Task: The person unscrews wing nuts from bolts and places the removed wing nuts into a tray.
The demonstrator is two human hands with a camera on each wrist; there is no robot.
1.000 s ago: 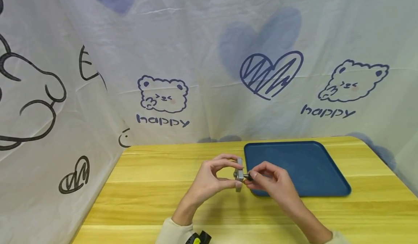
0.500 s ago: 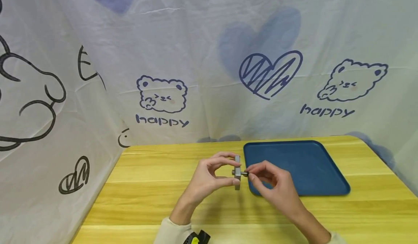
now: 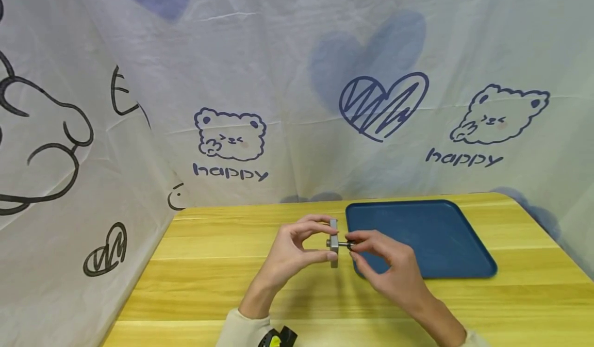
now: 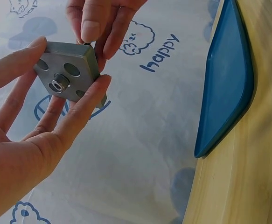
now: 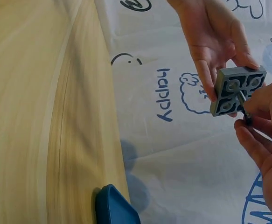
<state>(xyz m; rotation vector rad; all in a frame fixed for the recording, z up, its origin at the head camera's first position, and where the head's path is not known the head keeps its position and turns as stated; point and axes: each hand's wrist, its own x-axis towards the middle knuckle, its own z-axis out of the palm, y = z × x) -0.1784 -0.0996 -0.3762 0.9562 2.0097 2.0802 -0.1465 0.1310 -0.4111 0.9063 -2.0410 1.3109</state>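
Note:
My left hand (image 3: 290, 249) holds a grey square block (image 3: 334, 254) by its opposite edges, thumb below and fingers above, over the table. Several round holes surround a short metal stub (image 4: 59, 83) that stands out of the block's middle on one face. From the other, recessed face a thin metal rod (image 3: 343, 244) sticks out toward my right hand (image 3: 392, 264). Its fingertips and thumb pinch the rod's dark end (image 5: 247, 120), which they partly cover.
A blue tray (image 3: 422, 272) lies on the wood-grain table (image 3: 209, 285), behind and to the right of my hands. White cloth (image 3: 297, 79) printed with bears and hearts hangs behind the table and along its left side.
Both hands have drifted slightly left with the block. My right thumb has slid lower around the dark end, and more of the rod shows between the block and the fingertips.

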